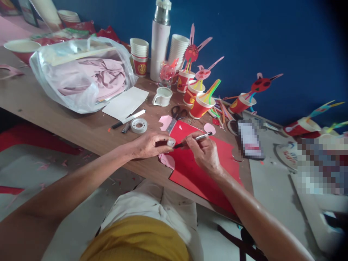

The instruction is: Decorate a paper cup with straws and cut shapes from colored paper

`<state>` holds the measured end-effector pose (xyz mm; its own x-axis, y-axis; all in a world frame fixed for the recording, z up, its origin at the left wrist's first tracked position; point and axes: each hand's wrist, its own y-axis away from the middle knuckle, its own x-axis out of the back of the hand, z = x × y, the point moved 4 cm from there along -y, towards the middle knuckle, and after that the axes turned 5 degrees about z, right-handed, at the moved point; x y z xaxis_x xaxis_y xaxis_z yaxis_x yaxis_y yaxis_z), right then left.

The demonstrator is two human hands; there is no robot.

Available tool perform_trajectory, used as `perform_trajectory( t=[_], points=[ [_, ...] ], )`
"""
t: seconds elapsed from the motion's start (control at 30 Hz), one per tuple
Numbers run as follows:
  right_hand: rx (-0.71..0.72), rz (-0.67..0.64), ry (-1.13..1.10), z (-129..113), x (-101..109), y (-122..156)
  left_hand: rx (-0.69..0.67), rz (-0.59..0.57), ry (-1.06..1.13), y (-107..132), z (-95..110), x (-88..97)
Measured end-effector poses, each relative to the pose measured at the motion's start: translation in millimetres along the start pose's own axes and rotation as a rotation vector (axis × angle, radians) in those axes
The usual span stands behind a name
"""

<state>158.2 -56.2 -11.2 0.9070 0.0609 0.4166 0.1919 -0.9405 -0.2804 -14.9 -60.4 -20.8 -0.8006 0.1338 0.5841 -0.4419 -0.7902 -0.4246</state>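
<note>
My left hand [148, 145] is closed in a pinch on a small whitish round piece [171, 141], held over the near left side of a red sheet of paper [209, 177]. My right hand [205, 152] grips a black pen [204, 136] like a writing tool, its tip pointing left, close to the round piece. Whether the tip touches it I cannot tell. Beyond the hands lie scissors [172, 125] with dark handles and a cut pink paper piece [164, 122]. Another pink scrap [167, 161] lies below my left fingers. A tape roll [133, 125] sits left of them.
A white marker [134, 116], a white card [126, 102] and a plastic bag with pink cloth [81, 78] occupy the left. Behind stand a white mug [164, 97], a thermos [160, 50] and paper cups with straws [201, 107]. A phone [250, 139] lies at right.
</note>
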Motion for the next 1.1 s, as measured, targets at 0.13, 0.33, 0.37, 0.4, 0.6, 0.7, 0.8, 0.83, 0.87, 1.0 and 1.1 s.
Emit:
perform_trajectory(
  t=[0.13, 0.33, 0.37, 0.4, 0.6, 0.7, 0.8, 0.83, 0.87, 1.0, 1.1],
  points=[
    [-0.005, -0.019, -0.014, 1.2, -0.4, -4.7, -0.003, -0.002, -0.003, 0.1, 0.1, 0.3],
    [-0.037, -0.120, -0.095, 3.2, -3.7, -18.0, -0.029, -0.014, -0.007, -0.8, -0.1, 0.4],
    [-0.041, -0.148, -0.114, 2.9, -4.7, -20.7, -0.033, -0.018, -0.008, -0.9, -0.1, 0.2],
    [-0.038, -0.171, -0.128, 2.5, -5.5, -23.3, -0.035, -0.025, -0.009, -1.0, -0.2, -0.1],
    [-0.004, -0.234, -0.131, 6.2, -8.2, -34.8, -0.034, -0.038, -0.005, -0.5, -2.8, -1.8],
    [-0.014, -0.281, -0.138, 8.6, -10.3, -39.4, -0.033, -0.029, -0.011, -0.3, -4.6, -1.9],
    [-0.021, -0.323, -0.150, 7.7, -12.7, -46.1, -0.035, -0.030, -0.020, -0.4, -4.9, -1.6],
    [-0.024, -0.341, -0.159, 7.2, -13.9, -49.1, -0.037, -0.028, -0.025, -0.4, -4.6, -1.3],
    [-0.028, -0.360, -0.174, 6.9, -15.3, -52.4, -0.038, -0.026, -0.030, -0.2, -4.2, -0.9],
    [-0.039, -0.436, -0.240, 8.2, -22.8, -68.2, 0.033, -0.045, -0.042, 1.3, -5.0, -0.6],
    [-0.016, -0.499, -0.271, 8.3, -31.2, -79.6, 0.123, -0.068, -0.033, 2.7, -6.7, -0.9]
  ],
)
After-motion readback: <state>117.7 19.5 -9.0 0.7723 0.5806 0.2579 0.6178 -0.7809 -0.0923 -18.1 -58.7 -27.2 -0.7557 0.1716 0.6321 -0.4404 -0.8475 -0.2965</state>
